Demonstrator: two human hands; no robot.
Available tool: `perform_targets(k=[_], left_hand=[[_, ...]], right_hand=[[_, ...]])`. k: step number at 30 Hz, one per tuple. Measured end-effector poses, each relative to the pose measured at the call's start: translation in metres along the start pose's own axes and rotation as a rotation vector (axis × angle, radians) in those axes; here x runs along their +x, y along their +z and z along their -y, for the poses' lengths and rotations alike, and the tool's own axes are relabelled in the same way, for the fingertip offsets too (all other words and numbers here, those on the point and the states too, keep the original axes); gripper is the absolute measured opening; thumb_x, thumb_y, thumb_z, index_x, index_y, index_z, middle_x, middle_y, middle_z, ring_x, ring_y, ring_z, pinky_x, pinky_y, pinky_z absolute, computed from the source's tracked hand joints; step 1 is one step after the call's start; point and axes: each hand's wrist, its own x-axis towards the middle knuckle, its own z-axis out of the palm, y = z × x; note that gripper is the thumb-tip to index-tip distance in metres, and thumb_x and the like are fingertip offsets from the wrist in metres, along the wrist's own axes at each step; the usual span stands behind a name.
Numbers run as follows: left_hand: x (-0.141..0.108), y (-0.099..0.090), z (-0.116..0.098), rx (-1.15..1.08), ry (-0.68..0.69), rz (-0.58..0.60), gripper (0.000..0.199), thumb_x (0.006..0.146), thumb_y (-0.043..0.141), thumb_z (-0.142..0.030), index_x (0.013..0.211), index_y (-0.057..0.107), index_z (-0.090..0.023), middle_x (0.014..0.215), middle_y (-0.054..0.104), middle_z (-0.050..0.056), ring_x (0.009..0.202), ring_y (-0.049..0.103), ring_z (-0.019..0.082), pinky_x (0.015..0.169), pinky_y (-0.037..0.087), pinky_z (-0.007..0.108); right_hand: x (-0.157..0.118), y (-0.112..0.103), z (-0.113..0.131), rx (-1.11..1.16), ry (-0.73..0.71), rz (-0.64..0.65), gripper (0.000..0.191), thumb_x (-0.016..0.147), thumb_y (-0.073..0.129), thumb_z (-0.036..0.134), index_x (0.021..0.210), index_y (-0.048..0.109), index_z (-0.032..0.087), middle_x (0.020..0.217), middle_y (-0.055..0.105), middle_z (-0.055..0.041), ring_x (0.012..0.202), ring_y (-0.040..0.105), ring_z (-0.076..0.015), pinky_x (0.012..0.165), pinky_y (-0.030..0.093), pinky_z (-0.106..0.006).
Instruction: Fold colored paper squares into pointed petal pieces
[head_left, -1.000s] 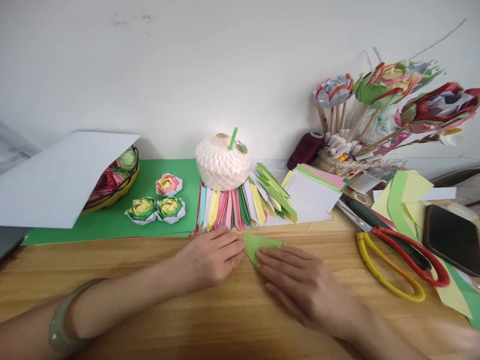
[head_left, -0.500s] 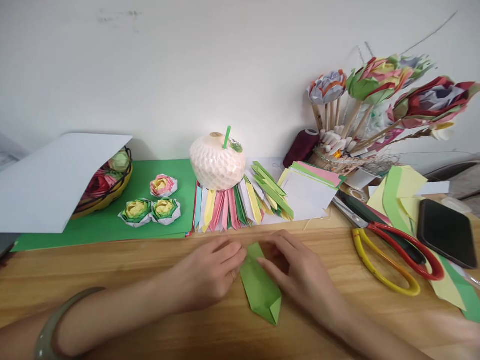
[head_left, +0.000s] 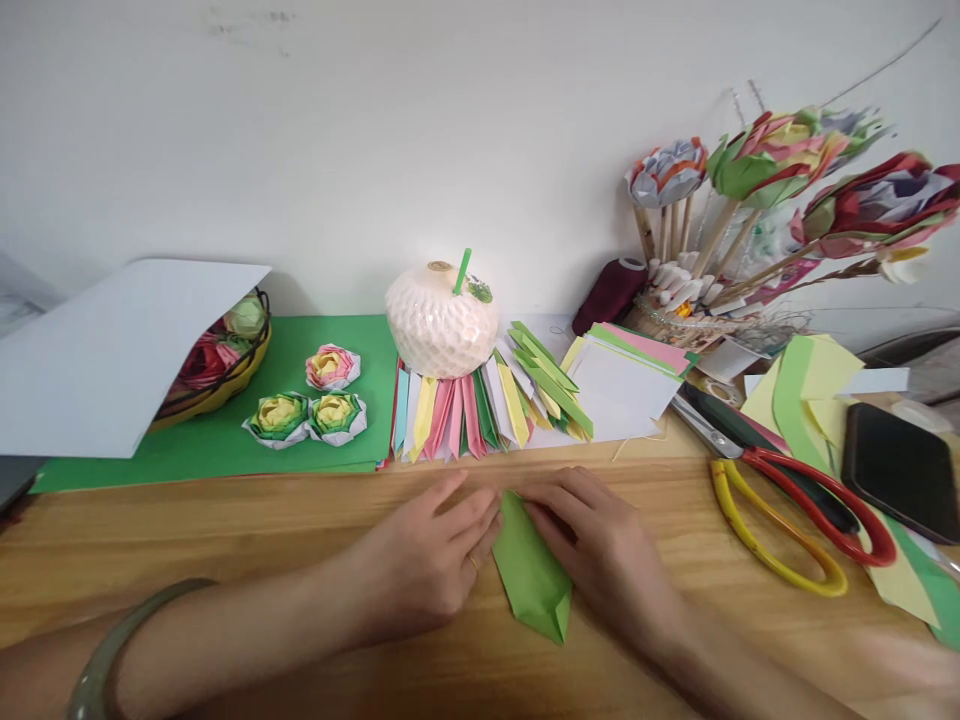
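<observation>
A light green folded paper (head_left: 531,570) lies on the wooden table, narrow at its far end and with folded corners at its near end. My left hand (head_left: 442,548) is at the paper's far left edge, its fingers bent and the fingertips closed on the upper corner. From the other side, my right hand (head_left: 604,540) pinches the far right edge, thumb and curled fingers together. The tip of the paper between both hands is partly hidden by the fingers.
Beyond my hands stand folded paper strips (head_left: 457,415) and a white textured pot (head_left: 441,322). Paper flowers (head_left: 337,416) sit on green sheets at left, near a yellow basket (head_left: 217,395). At right lie scissors (head_left: 780,500), a phone (head_left: 900,470) and paper scraps (head_left: 799,385).
My right thumb has drawn back from the paper's middle toward its far right edge. The left fingers have shifted slightly at the upper corner. The whole view has moved a little.
</observation>
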Motion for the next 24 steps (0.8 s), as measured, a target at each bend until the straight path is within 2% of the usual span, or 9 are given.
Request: perform_targets(k=[4, 9, 13, 19, 24], left_hand=[[0.0019, 0.0025, 0.0034, -0.057, -0.049, -0.026, 0.029, 0.093, 0.037, -0.007, 0.103, 0.065, -0.002, 0.105, 0.067, 0.014, 0.103, 0.058, 0.025, 0.092, 0.047, 0.045], [0.0025, 0.0060, 0.0039, -0.132, -0.118, -0.020, 0.022, 0.093, 0.045, -0.009, 0.100, 0.065, -0.005, 0.108, 0.065, 0.011, 0.105, 0.056, 0.024, 0.095, 0.046, 0.043], [-0.0001, 0.0092, 0.0040, -0.153, -0.086, -0.004, 0.023, 0.092, 0.044, -0.009, 0.104, 0.064, -0.005, 0.118, 0.062, 0.013, 0.113, 0.053, 0.026, 0.099, 0.044, 0.046], [-0.0005, 0.0077, 0.0061, -0.099, -0.037, -0.009, 0.025, 0.091, 0.046, -0.011, 0.108, 0.063, -0.002, 0.114, 0.064, 0.016, 0.115, 0.054, 0.028, 0.098, 0.044, 0.046], [0.0012, 0.0050, 0.0081, -0.075, -0.027, -0.017, 0.028, 0.092, 0.041, -0.011, 0.106, 0.064, -0.003, 0.111, 0.066, 0.014, 0.111, 0.056, 0.026, 0.097, 0.046, 0.044]], right_hand=[[-0.0024, -0.0010, 0.0018, -0.102, -0.138, -0.009, 0.017, 0.092, 0.046, 0.011, 0.089, 0.063, 0.014, 0.077, 0.062, -0.0059, 0.070, 0.053, -0.0185, 0.061, 0.046, -0.029], [-0.0041, -0.0032, 0.0034, -0.205, -0.242, 0.048, 0.025, 0.095, 0.040, 0.014, 0.089, 0.064, 0.013, 0.078, 0.060, -0.0069, 0.071, 0.049, -0.0189, 0.061, 0.043, -0.031], [-0.0032, -0.0034, 0.0039, -0.227, -0.272, 0.076, 0.030, 0.097, 0.035, 0.015, 0.091, 0.064, 0.012, 0.077, 0.059, -0.0074, 0.071, 0.048, -0.0190, 0.061, 0.042, -0.032], [-0.0007, -0.0049, 0.0076, -0.248, -0.301, 0.085, 0.035, 0.098, 0.032, 0.015, 0.086, 0.064, 0.012, 0.073, 0.058, -0.0067, 0.067, 0.046, -0.0180, 0.058, 0.041, -0.031], [0.0007, -0.0072, 0.0098, -0.243, -0.301, 0.117, 0.040, 0.100, 0.027, 0.017, 0.087, 0.064, 0.012, 0.074, 0.059, -0.0078, 0.068, 0.047, -0.0186, 0.059, 0.042, -0.032]])
